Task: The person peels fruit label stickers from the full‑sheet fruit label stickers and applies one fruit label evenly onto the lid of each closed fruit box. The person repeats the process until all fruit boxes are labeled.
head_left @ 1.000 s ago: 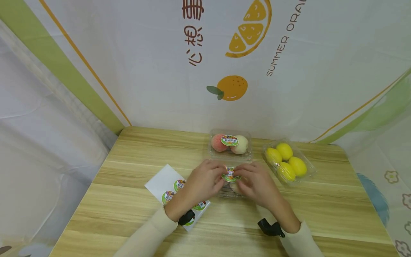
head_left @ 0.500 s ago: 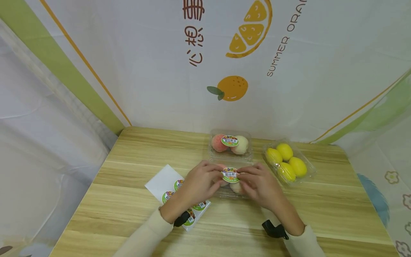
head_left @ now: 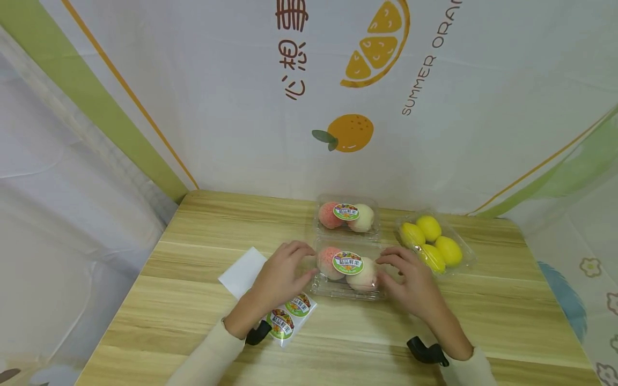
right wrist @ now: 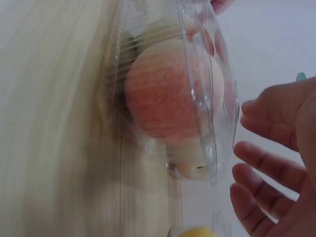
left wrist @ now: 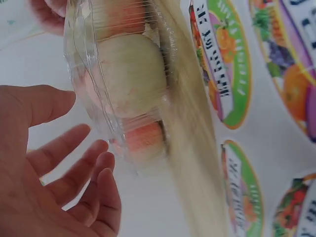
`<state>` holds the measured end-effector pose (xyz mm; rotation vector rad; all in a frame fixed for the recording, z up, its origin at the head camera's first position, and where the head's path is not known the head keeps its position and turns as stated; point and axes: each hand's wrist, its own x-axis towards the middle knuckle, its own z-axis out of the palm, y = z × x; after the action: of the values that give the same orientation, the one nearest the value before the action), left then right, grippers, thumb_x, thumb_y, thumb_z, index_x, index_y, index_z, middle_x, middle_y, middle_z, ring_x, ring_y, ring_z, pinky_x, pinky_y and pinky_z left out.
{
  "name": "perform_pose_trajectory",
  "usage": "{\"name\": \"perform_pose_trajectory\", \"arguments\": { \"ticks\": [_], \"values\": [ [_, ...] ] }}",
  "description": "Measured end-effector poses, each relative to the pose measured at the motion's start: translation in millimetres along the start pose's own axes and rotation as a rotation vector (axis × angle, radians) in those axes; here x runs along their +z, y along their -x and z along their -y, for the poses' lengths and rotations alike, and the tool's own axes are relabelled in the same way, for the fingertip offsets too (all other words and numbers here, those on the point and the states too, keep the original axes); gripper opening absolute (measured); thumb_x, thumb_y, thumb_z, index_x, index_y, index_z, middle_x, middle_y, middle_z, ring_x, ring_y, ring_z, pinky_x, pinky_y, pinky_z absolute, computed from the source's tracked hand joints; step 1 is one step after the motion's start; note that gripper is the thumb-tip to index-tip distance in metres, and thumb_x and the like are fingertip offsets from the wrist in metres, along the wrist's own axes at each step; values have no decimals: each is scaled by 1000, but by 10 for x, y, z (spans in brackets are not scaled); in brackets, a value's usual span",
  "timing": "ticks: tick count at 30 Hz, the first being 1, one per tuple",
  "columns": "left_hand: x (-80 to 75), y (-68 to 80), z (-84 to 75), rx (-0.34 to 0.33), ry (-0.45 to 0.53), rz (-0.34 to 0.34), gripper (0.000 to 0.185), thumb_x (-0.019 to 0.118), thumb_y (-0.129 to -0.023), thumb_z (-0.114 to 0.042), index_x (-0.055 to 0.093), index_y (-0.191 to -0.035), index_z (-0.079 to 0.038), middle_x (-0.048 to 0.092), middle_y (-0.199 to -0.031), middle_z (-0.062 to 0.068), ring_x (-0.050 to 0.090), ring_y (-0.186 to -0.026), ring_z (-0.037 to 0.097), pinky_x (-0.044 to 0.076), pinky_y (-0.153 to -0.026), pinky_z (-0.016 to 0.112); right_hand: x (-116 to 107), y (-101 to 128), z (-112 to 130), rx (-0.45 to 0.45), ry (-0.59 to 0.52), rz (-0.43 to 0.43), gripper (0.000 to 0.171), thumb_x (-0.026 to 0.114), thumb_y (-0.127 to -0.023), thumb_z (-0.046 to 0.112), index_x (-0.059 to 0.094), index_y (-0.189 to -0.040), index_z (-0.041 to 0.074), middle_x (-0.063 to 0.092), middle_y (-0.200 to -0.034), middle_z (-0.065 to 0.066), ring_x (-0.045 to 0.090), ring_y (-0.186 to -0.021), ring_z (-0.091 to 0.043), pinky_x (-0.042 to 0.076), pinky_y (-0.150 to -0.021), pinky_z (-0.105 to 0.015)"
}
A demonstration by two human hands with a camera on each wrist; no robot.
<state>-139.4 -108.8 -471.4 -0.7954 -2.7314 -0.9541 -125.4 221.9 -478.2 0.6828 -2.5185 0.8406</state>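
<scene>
The left hand (head_left: pixel 277 279) lay open on the tabletop (head_left: pixel 193 300), its fingers (left wrist: pixel 74 173) spread wide and relaxed, holding nothing. Just beyond their tips stood a clear plastic box (head_left: pixel 348 292) with two peaches inside and a round sticker (head_left: pixel 347 262) on its lid. The left wrist view showed a narrow gap between those fingers and the box wall. The right hand (head_left: pixel 412 287) was open too, its fingers (right wrist: pixel 266 168) loosely spread and holding nothing, on the opposite side of the same box; whether they touched it could not be told, though the right wrist view suggested a small gap. So the box sat between the two sets of fingers, flat on the tabletop.

Under the left palm and wrist lay a white sheet of stickers (head_left: pixel 285 316), partly covered. Farther out past the fingertips stood a second box of peaches (head_left: pixel 345 217), already bearing a sticker, just behind the first. Beyond the right fingers, off to their outer side, stood a box of lemons (head_left: pixel 431 244).
</scene>
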Motion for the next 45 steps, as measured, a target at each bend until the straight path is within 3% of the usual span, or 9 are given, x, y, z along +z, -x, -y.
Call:
{"name": "perform_pose_trajectory", "arguments": {
  "ticks": [3,9,12,17,23,32,45],
  "values": [
    [-15,29,44,-93,123,45,41,82,-98,-21,73,-135,-5,71,-133,8,68,-111,27,60,-88,43,-35,38,-27,94,-19,-29,21,84,-88,-1,80,-107,7,76,-112,-6,70,-89,-22,60,-66,-34],
    [-21,35,118,-262,325,142,48,77,-100,-24,69,-142,-2,75,-125,6,72,-106,21,61,-88,42,-94,68,-38,285,-85,-26,19,82,-93,1,80,-111,1,79,-96,-4,71,-78,-16,61,-68,-29],
    [-22,28,136,-314,383,163,45,74,-100,-23,70,-138,0,77,-116,4,75,-104,21,62,-88,42,-113,63,-32,366,-118,14,20,82,-96,4,80,-115,-2,78,-93,-3,71,-79,-18,60,-70,-28],
    [-20,17,138,-382,400,167,34,71,-101,-21,76,-130,-2,76,-105,0,76,-101,21,62,-88,41,-115,58,-34,463,-153,89,21,80,-98,6,79,-116,-3,76,-90,-3,70,-79,-17,57,-71,-27],
    [-6,-10,130,-412,414,164,28,70,-101,-20,79,-120,-2,73,-94,-3,69,-89,14,59,-81,35,-75,75,-65,496,-176,140,20,76,-96,2,80,-115,-2,73,-86,-1,66,-75,-15,53,-65,-26],
    [37,-6,112,-406,431,162,19,72,-101,-20,80,-107,-4,69,-84,-3,61,-72,12,52,-67,30,-70,89,-55,524,-196,162,18,77,-95,3,79,-112,-2,71,-82,0,61,-70,-14,49,-60,-26],
    [82,-14,95,-406,429,148,13,70,-98,-16,79,-97,-7,69,-78,-3,57,-66,10,47,-62,25,-74,107,-46,542,-200,191,4,78,-98,7,80,-96,4,71,-79,2,57,-69,-14,48,-61,-26]
  ]
}}
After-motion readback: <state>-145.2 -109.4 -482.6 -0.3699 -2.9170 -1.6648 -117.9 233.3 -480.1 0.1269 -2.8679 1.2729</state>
